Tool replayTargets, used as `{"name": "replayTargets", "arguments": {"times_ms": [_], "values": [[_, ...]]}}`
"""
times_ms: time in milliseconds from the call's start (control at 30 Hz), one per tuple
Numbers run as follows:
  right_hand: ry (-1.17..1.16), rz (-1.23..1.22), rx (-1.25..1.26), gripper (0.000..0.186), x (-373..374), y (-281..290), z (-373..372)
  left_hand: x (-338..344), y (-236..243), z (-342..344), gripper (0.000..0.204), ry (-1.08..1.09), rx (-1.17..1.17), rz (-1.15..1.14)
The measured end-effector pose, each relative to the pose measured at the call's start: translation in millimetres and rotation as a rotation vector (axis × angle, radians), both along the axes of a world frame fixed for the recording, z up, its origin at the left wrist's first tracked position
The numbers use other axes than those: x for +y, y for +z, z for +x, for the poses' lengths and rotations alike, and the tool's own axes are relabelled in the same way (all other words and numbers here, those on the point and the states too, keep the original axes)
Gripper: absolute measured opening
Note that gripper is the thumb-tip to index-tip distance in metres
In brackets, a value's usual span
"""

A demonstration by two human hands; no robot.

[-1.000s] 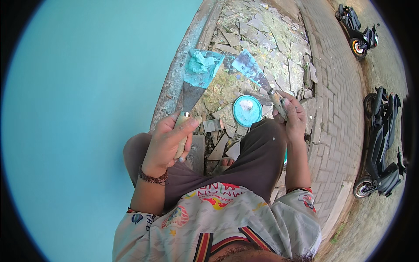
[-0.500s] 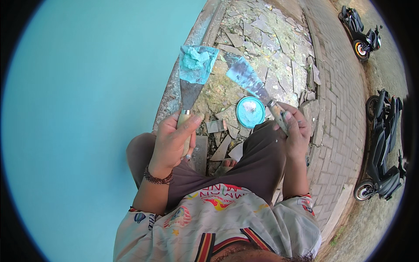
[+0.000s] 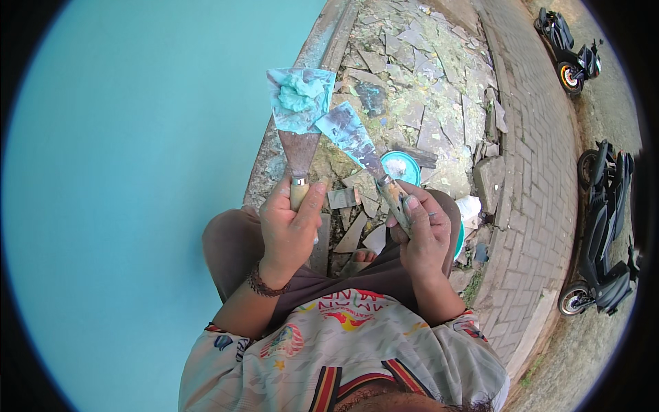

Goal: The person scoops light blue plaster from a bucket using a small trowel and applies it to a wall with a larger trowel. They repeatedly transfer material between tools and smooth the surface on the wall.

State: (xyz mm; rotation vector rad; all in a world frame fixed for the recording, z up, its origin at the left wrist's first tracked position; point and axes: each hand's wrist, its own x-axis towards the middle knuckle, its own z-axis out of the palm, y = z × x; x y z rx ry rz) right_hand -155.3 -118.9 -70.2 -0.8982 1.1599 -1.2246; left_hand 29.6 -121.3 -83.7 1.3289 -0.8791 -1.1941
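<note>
My left hand (image 3: pixel 294 223) is closed round the pale wooden handle of a wide putty knife (image 3: pixel 300 152), blade pointing away from me. A lump of turquoise putty (image 3: pixel 300 94) lies on that smeared blade. In my right hand (image 3: pixel 423 233) is a second putty knife (image 3: pixel 367 156), gripped by its worn, stained handle. Its blade slants up to the left, streaked with turquoise, and the tip meets or overlaps the right edge of the left blade; touching is hard to tell. Beyond the right hand lies a round turquoise lid (image 3: pixel 410 163) with whitish stuff on it, partly covered by hand and handle.
A turquoise wall (image 3: pixel 137 206) rises along my left. Broken tile pieces (image 3: pixel 429 65) cover the ground ahead. A turquoise tub rim (image 3: pixel 459 242) and something white (image 3: pixel 469 207) show beside my right knee. Further right are a paved path (image 3: pixel 525 172) and two parked motorbikes (image 3: pixel 604 230).
My right hand has moved left with its putty knife, bringing the blade to the left one's edge. The left knife has shifted slightly left. The tub beside my right knee now shows.
</note>
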Motion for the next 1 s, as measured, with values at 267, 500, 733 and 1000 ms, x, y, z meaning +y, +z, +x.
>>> {"name": "replayTargets", "arguments": {"times_ms": [267,500,733,1000], "values": [[-0.039,-0.041,0.05,0.029,-1.0,2.7,3.7,1.7,-10.0,-0.9,0.018,0.023,-0.218,-0.106],[-0.011,-0.165,0.253,0.025,-26.4,15.2,-29.2,1.6,-4.4,3.9,0.021,-0.02,-0.246,-0.111],[0.159,-0.153,0.469,0.024,-61.8,39.9,-79.6,-1.2,-3.8,15.6,0.021,-0.171,-0.278,-0.09],[0.305,-0.214,0.556,0.023,-97.2,42.1,-108.9,-2.7,19.7,25.8,0.022,-0.372,-0.183,0.173]]}}
